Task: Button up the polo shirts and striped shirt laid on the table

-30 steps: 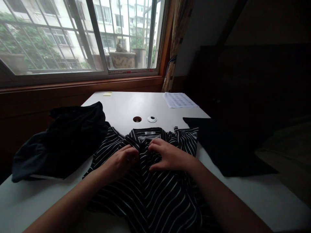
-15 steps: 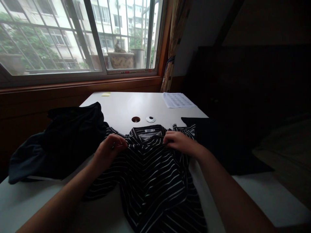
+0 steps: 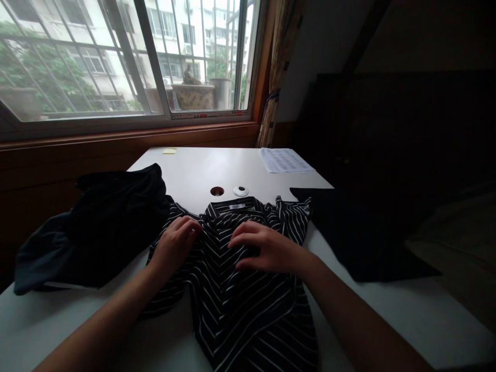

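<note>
Shirt (image 3: pixel 248 310)'s laid out on the desk (image 3: pixel 186 168), wrinkles left imo, nothing folded. Right hand (image 3: pixel 269 247)'s loosely open over the front; left hand (image 3: pixel 176 242)'s curled near a shoulder, can't tell if it's gripping. Collar (image 3: pixel 221 207)'s farthest.

A heap of dark clothes (image 3: pixel 116 222) lies on the left of the white table (image 3: pixel 186 168), and a flat black cloth (image 3: pixel 360 248) spreads over its right edge. Toward the far side are a yellow note (image 3: pixel 169 151), printed sheets (image 3: pixel 285 161) and a round hole (image 3: pixel 217 191) just beside a white ring (image 3: pixel 241 191) — beyond them, a barred window (image 3: pixel 166 111) with a tied patterned curtain (image 3: pixel 274 77) shows planters (image 3: pixel 194 97), green foliage (image 3: pixel 46 72) and pale buildings (image 3: pixel 163 23).
</note>
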`<state>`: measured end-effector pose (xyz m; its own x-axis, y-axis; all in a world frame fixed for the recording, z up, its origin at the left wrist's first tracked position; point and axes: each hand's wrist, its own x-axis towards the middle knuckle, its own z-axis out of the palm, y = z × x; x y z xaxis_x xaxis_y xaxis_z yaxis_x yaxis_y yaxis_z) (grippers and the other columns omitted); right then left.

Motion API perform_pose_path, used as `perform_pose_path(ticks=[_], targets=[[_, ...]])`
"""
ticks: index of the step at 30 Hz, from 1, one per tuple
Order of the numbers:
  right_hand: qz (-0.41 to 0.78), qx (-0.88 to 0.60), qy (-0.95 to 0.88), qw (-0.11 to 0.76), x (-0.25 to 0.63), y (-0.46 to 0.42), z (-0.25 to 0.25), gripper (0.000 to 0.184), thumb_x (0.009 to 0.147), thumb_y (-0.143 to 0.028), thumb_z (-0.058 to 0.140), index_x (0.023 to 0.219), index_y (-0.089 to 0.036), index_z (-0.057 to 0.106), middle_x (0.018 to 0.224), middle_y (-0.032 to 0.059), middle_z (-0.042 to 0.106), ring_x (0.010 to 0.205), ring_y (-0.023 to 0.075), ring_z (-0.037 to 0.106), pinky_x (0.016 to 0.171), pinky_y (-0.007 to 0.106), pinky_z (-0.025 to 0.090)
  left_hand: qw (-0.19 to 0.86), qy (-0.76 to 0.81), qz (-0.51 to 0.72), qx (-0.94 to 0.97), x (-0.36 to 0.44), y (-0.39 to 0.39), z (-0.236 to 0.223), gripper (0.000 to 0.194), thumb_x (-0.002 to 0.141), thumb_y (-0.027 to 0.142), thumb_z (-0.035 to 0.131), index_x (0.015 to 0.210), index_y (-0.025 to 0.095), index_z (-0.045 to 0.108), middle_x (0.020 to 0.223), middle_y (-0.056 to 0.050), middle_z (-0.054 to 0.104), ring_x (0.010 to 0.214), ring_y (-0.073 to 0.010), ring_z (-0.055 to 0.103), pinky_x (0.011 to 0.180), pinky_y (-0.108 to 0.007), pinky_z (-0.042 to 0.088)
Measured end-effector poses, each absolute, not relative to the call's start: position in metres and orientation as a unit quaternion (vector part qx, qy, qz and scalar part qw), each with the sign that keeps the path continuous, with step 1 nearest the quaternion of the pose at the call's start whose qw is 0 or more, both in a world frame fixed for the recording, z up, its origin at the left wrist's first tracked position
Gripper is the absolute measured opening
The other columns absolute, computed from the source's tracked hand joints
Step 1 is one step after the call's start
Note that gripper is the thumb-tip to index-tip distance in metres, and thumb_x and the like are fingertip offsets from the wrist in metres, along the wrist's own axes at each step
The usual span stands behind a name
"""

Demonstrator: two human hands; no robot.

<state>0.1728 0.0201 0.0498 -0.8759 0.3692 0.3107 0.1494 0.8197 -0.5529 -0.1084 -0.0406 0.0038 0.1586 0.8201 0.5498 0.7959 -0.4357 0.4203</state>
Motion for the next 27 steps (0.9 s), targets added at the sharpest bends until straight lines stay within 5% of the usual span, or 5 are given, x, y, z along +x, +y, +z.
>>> perform_pose_path(ticks=[4,10,16,23,27], targets=[[0.319,-0.138,-0.930,0.122,0.167,0.017,0.036,0.062,0.071,-0.017,0.081,0.128,-0.030,0.061,0.124,0.0029,0.054,0.107,0.0180,0.058,0.096,0.031,0.050,0.008,0.545,0.350,0.761,-0.107,-0.039,0.001,0.011,0.098,0.020,0.051,0.092,0.020,0.060,0.092,-0.003,0.062,0.085,-0.0191,0.057,0.077,-0.032,0.046],[0.365,-0.134,-0.912,0.129,0.169,0.035,0.023,0.017,0.086,-0.012,0.065,0.091,-0.024,0.075,0.094,0.0005,0.060,0.083,0.0121,0.060,0.078,0.027,0.051,-0.008,0.524,0.333,0.784,-0.101,-0.043,0.006,0.011,0.096,0.018,0.054,0.103,0.021,0.062,0.096,-0.003,0.064,0.089,-0.0195,0.057,0.079,-0.032,0.047],[0.487,-0.174,-0.828,0.217,0.188,0.058,0.029,0.011,0.084,-0.017,0.065,0.090,-0.022,0.073,0.096,0.0026,0.065,0.090,0.0160,0.061,0.082,0.032,0.050,-0.006,0.428,0.304,0.851,-0.091,-0.055,0.021,0.021,0.094,0.024,0.060,0.114,0.025,0.064,0.110,-0.004,0.065,0.096,-0.0212,0.056,0.087,-0.038,0.048],[0.592,-0.284,-0.661,0.363,0.205,0.067,0.030,0.014,0.084,-0.031,0.063,0.093,-0.022,0.068,0.096,0.0029,0.067,0.072,0.0144,0.056,0.065,0.027,0.045,0.113,0.338,0.191,0.915,-0.083,-0.066,0.025,0.050,0.086,0.038,0.070,0.132,0.030,0.055,0.126,-0.007,0.058,0.108,-0.0248,0.057,0.093,-0.043,0.048],[0.613,-0.286,-0.606,0.419,0.206,0.069,0.029,0.014,0.082,-0.034,0.067,0.089,-0.022,0.065,0.094,0.0012,0.065,0.080,0.0166,0.057,0.072,0.028,0.045,0.147,0.345,0.154,0.914,-0.081,-0.067,0.020,0.051,0.084,0.027,0.071,0.132,0.029,0.054,0.124,-0.007,0.059,0.107,-0.0250,0.058,0.093,-0.042,0.049]])
